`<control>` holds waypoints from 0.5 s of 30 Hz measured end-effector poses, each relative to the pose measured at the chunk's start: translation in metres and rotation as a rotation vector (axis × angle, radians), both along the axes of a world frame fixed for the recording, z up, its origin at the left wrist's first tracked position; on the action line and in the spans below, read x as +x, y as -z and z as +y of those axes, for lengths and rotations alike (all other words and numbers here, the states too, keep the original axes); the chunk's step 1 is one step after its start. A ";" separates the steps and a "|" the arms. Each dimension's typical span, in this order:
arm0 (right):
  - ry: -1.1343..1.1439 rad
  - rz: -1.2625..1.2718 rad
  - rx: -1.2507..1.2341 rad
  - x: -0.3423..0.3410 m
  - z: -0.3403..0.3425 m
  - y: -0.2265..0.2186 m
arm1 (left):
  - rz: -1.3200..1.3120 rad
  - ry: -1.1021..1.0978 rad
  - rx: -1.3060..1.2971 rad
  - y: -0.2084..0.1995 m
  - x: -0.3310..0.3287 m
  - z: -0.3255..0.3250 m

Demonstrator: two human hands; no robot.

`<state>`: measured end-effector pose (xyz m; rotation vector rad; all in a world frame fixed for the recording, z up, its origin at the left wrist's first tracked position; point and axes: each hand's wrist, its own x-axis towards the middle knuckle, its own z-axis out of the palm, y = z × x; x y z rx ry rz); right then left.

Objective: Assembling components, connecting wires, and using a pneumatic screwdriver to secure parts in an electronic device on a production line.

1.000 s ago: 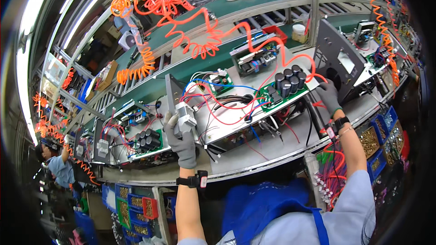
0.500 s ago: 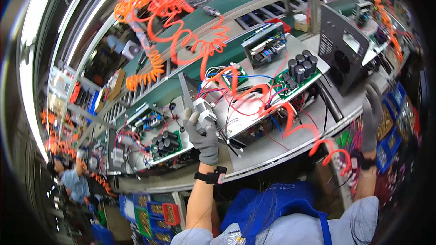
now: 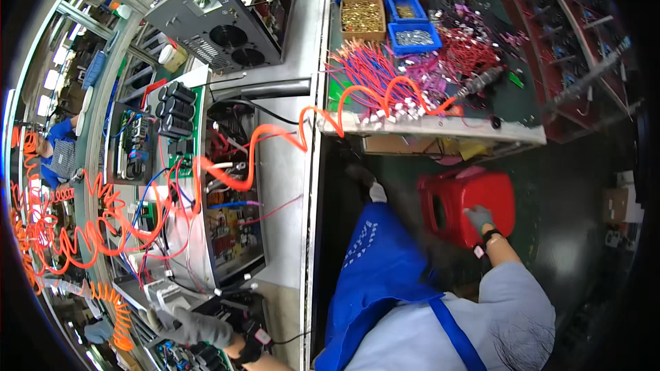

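The right hand [image 3: 479, 218] has left the tabletop [image 3: 289, 165] and now rests flat on the red stool [image 3: 467, 203]. The left hand [image 3: 189, 323] still grips a grey tool [image 3: 159, 295].

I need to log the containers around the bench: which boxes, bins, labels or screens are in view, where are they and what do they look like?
Blue parts bins: top of the side table, small open rectangles holding metal bits.
Tan box: beside the blue bins, open, full of brass-coloured parts.
Cardboard box: on the floor at the far right, brown.
Small white tags: on the red wire ends at the side table's front edge.
No screens visible.
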<state>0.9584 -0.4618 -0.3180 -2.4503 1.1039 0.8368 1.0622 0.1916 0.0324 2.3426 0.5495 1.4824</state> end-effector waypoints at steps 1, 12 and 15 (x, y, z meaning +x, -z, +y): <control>0.103 -0.122 -0.079 -0.013 -0.030 0.030 | 0.005 -0.115 0.162 -0.003 0.003 -0.003; 0.019 -0.097 -0.281 0.020 -0.201 0.171 | -0.054 -0.153 -0.043 -0.020 0.012 -0.019; 0.008 -0.085 -0.223 0.049 -0.177 0.174 | 0.007 -0.200 -0.017 -0.024 0.014 -0.027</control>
